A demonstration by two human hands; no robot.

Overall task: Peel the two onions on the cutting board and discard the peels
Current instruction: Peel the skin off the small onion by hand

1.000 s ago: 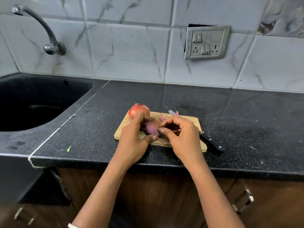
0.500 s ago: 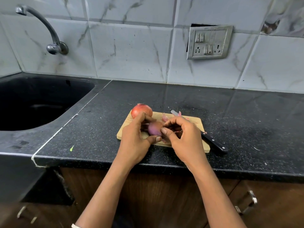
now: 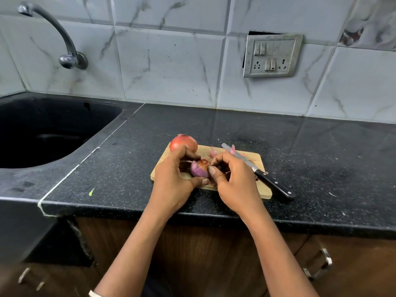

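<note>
Black counter (image 3: pixel 214 129); left hand (image 3: pixel 173 179) fingers (image 3: pixel 189 156) around half-peeled onion (image 3: pixel 199 170), right hand (image 3: pixel 235 181) fingers (image 3: pixel 212 171) pinch-tight on its skin.

Left grip (image 3: pixel 171 181) and right grip (image 3: pixel 235 181) curl inward, thumbs almost touching.

The black speckled tabletop (image 3: pixel 235 129) carries a wooden cutting board (image 3: pixel 204 151) near its front edge. A black-handled knife (image 3: pixel 257 171) lies slantwise over the board's right end, with the handle tip resting on the tabletop just right of the board. A small green scrap (image 3: pixel 91 191) lies well left of the board. A sunken black sink (image 3: pixel 102 116) lies farther left.
</note>
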